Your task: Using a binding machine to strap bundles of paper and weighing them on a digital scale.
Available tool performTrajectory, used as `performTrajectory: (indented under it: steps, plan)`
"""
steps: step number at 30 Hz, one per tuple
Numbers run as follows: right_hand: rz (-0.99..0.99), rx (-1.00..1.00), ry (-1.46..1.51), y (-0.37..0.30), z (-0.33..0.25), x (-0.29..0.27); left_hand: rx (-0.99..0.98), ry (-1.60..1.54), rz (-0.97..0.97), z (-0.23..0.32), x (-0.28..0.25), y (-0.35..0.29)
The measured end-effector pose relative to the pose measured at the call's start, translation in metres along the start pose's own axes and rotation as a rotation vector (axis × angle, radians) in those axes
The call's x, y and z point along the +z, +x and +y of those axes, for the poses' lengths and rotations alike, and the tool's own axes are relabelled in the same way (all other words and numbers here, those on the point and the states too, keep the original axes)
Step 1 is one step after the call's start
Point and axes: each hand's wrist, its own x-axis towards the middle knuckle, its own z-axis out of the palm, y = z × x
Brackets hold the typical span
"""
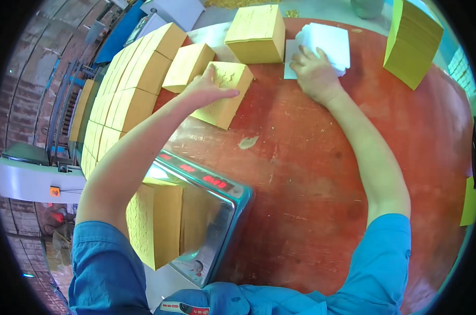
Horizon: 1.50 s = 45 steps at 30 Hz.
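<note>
My left hand (209,90) is on a yellow paper block (225,113), its thumb stretched across the top face and its fingers at the far left side. The block sits tilted on the red table (290,173), with wavy cut marks on its top. My right hand (316,76) has its fingers curled over the left part of a stack of white sheets (335,44). One white sheet (290,65) sticks out to the left beneath that hand. Between the hands, farther back, stands another yellow block (256,42). A smaller yellow block (188,68) lies just left of my left hand.
Rows of stacked yellow blocks (127,89) line the table's left side. Near my left forearm a scale (217,210) with red digits carries a yellow block (159,226). At the far right stands a taller yellow block (413,47). Left of the table is a white machine (38,178).
</note>
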Motion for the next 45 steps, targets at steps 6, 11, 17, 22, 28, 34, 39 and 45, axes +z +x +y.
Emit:
performTrajectory:
  steps: [6,11,17,22,28,34,39,45]
  plan:
    - [-0.032,0.03,-0.04,-0.004,0.009,-0.008,-0.038,-0.091,-0.017,-0.011,-0.013,-0.004]
    - [0.039,0.047,0.013,-0.009,-0.004,-0.02,-0.104,-0.464,-0.241,-0.055,-0.024,0.005]
    - [-0.052,0.229,0.615,-0.04,-0.073,-0.086,-0.15,-0.568,-0.45,0.004,-0.015,-0.036]
    - [-0.085,0.761,1.176,-0.071,-0.09,-0.123,-0.005,-0.334,-0.611,0.067,0.027,-0.066]
    - [0.101,0.984,1.166,-0.162,-0.113,-0.185,0.177,-0.377,-0.658,0.142,0.082,-0.136]
    - [0.228,1.248,0.989,-0.266,-0.21,-0.3,0.481,-0.048,-0.756,0.189,0.129,-0.248]
    - [0.462,1.406,0.74,-0.348,-0.331,-0.354,0.875,0.151,-0.789,0.184,0.192,-0.347]
    - [0.596,1.637,0.446,-0.387,-0.485,-0.404,0.869,-0.082,-0.74,0.147,0.22,-0.456]
